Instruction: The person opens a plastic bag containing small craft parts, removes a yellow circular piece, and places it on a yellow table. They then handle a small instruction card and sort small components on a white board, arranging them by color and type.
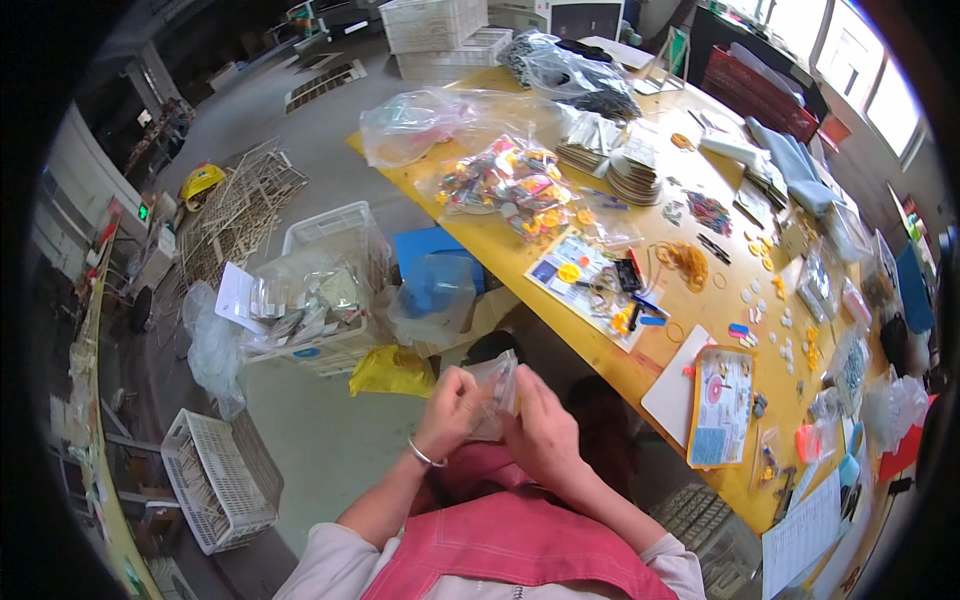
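Left hand (452,408) and right hand (540,428) meet low centre, both grips grasping a clear bag (492,392) — yellow bench (640,370) at three o'clock, white crate (330,228) at ten.

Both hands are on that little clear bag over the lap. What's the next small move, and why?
Probably turn right toward the yellow table. Both the left hand and right hand pinch the small clear bag off the table edge, while the loose small parts lie there.

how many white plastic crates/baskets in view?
4. One crate holds bags left of the table, one basket sits lower left on the floor, two stacked crates top centre. More may be hidden.
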`<state>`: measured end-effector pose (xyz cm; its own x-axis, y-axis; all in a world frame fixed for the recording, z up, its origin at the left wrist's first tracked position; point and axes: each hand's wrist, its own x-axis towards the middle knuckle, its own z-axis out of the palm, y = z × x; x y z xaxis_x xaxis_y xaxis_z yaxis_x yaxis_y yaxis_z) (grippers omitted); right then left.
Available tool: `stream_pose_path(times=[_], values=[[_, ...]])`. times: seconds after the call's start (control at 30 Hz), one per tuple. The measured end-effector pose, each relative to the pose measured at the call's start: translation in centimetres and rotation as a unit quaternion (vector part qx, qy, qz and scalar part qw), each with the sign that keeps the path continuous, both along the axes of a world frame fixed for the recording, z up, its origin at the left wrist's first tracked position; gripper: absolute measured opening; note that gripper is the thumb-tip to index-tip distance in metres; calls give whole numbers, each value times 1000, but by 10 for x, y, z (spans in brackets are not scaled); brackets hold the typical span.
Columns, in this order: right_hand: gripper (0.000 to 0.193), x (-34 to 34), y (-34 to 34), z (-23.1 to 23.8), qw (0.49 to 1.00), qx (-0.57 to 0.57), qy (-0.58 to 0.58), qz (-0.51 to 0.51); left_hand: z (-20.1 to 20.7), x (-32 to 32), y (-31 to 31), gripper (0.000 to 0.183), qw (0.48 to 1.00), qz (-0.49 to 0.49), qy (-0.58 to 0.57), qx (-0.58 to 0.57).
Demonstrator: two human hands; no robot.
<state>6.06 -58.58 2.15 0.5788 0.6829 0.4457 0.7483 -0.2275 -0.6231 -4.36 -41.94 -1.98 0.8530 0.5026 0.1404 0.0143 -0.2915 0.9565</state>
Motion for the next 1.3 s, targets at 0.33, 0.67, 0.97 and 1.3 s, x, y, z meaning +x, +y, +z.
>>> stream_pose_path(times=[0.33, 0.67, 0.97, 1.3], values=[[43, 20, -37, 0, 995, 22, 94, 20, 76, 25, 110, 14, 978, 120, -143, -96], [34, 14, -60, -34, 977, -27, 195, -87, 172, 153, 289, 19, 909, 276, -281, 137], [32, 19, -56, -35, 954, -30, 218, -205, 218, 299, 401, 25, 812, 370, -347, 287], [27, -4, -67, -21, 944, -41, 182, -271, -25, 444, 544, 27, 950, 137, 27, 280]])
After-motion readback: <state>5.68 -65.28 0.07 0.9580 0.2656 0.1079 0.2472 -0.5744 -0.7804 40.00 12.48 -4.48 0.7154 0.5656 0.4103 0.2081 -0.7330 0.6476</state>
